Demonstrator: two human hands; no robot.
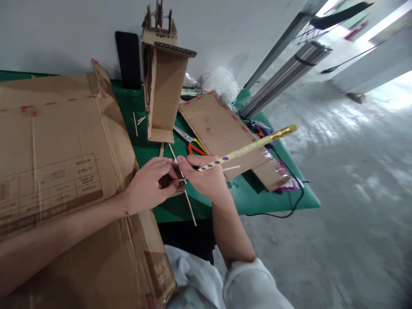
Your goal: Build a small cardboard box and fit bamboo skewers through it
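Note:
My right hand [206, 177] is closed around a yellow pencil [244, 151] with purple dots, its gold eraser end pointing up to the right. A thin pale stick [232, 168] pokes out past the same hand. My left hand [153, 182] is closed on a small cardboard piece [178, 189], largely hidden by the fingers. Across that piece, between my hands, lies a long thin wooden stick [190, 209], its lower end reaching past the table edge. The pencil's tip is near the stick, but I cannot tell whether they touch.
A tall cardboard structure [169, 92] stands behind my hands, with a black phone [128, 60] leaning on the wall. Scissors [183, 134], orange-handled pliers [196, 149], a cardboard sheet [219, 124] and a corded glue gun [262, 128] lie rightward. A large carton [64, 141] covers the left.

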